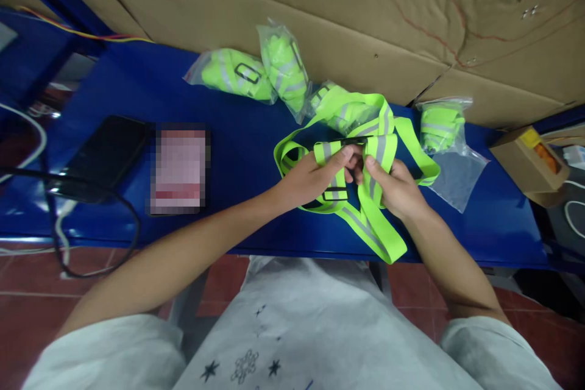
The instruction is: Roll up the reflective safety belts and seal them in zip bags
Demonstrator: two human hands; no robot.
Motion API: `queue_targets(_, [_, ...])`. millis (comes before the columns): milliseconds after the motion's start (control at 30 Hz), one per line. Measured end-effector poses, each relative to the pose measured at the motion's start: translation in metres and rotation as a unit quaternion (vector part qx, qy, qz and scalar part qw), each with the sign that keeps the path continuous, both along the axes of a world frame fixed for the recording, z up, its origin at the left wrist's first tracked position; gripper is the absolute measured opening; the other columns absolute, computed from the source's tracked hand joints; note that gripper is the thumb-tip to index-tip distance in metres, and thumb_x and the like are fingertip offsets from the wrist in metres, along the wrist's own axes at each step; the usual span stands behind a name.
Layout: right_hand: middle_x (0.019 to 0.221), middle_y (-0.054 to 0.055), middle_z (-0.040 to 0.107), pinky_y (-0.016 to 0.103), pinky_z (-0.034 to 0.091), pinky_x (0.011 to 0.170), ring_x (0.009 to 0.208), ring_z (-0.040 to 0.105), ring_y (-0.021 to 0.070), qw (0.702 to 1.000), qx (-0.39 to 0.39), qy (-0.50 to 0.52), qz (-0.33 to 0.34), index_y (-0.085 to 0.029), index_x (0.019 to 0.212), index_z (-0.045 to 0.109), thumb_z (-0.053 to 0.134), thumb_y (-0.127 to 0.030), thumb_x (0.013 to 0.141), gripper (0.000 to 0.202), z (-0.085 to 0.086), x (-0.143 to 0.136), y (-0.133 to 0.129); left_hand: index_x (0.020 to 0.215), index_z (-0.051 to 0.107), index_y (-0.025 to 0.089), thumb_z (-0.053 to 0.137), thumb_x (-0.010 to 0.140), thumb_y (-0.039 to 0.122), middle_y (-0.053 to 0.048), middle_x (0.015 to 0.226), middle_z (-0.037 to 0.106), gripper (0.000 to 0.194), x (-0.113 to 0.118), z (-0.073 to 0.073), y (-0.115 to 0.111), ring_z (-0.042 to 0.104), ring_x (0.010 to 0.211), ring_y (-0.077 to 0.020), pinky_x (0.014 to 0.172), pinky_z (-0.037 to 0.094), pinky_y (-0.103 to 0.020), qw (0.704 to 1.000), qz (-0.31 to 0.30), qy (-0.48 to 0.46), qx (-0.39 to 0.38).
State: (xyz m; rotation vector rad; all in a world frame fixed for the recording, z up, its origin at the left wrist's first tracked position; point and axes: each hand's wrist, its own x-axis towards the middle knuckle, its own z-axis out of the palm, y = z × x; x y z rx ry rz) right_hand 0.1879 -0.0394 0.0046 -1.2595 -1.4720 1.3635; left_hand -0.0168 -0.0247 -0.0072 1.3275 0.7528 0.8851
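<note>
A neon yellow-green strap with a grey reflective stripe (365,228) lies in loops over the front part of the blue table. My left hand (315,177) is closed on the strap near a black buckle at its upper edge. Close beside it, my right hand (397,186) pinches a vertical length of the same strap, thumb on top. The fingertips of both hands nearly meet under the black buckle and are partly hidden. A second black buckle (336,194) hangs on the strap just below my left hand.
Clear bags with folded green straps (237,75) (287,73) (441,125) lie along the back of the blue table (247,152). An open plastic bag (461,177) is at the right, near a cardboard box (530,161). A black device (107,155), blurred packet (179,170) and cables occupy the left.
</note>
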Motion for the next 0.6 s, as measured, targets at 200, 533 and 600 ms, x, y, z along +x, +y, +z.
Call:
queue_targets(200, [0.115,0.003,0.075,0.049,0.05,0.118,0.127,0.066,0.0261,0.998,0.041,-0.037,0.025,-0.03,0.122,0.072,0.056,-0.07,0.097,0.051,-0.01,-0.004,-0.008,0.093,0.077,0.017,0.078,0.085,0.054,-0.006,0.103,0.078,0.037,0.0,-0.002,-0.002,0.072,0.105,-0.0238,0.099,0.057,-0.038,0.996,0.016,0.048,0.077])
queue_targets(533, [0.134,0.008,0.069,0.049,0.042,0.125,0.138,0.058,0.0255,0.98,0.099,-0.126,0.116,-0.027,0.137,0.065,0.043,-0.073,0.101,0.063,-0.003,-0.008,-0.007,0.104,0.075,0.018,0.084,0.078,0.047,-0.007,0.112,0.078,0.04,0.0,-0.002,-0.007,0.072,0.108,-0.0246,0.098,0.059,-0.04,0.999,-0.013,0.024,0.045])
queue_targets(600, [0.126,0.007,0.072,0.049,0.046,0.121,0.133,0.062,0.0265,0.985,0.096,-0.11,0.094,-0.029,0.135,0.068,0.048,-0.076,0.097,0.063,-0.006,-0.013,-0.008,0.101,0.073,0.017,0.086,0.076,0.044,-0.006,0.106,0.078,0.039,0.002,-0.004,-0.01,0.073,0.103,-0.0233,0.094,0.061,-0.038,1.0,-0.011,0.007,0.025])
